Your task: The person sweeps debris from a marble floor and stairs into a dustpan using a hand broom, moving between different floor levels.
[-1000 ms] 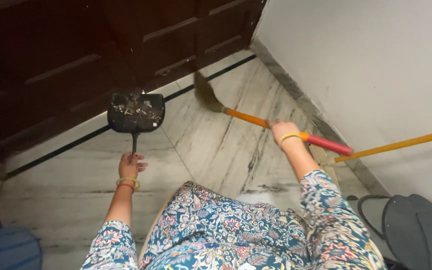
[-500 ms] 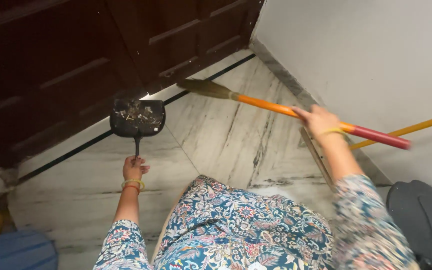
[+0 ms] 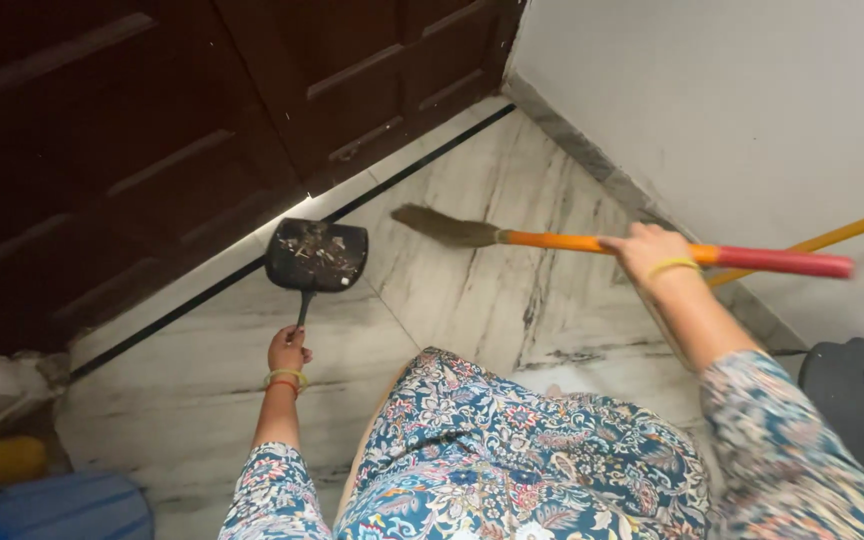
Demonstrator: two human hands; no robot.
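The marble floor (image 3: 452,300) fills most of the view, bounded by a dark wooden door (image 3: 152,130) on the left and a pale wall (image 3: 732,100) on the right. A floral dress (image 3: 512,460) covers the bottom of the frame.

The broom (image 3: 572,240) now lies almost level above the floor, its bristles lifted and pointing toward the dustpan (image 3: 316,254); a second ago it slanted down with the bristles on the marble close to the pan. That lift suggests the sweeping stroke is finished and the dirt is gathered. The right hand (image 3: 645,250) is wrapped tight round the orange handle, just ahead of the red grip.

The dustpan has barely moved: it sits flat on the floor by the black strip along the door, holding a heap of dark debris (image 3: 310,248). The left hand (image 3: 288,350) is closed round its thin handle, bangles at the wrist.

A yellow pole (image 3: 832,238) leans at the wall, and a dark bin (image 3: 857,400) stands at right.
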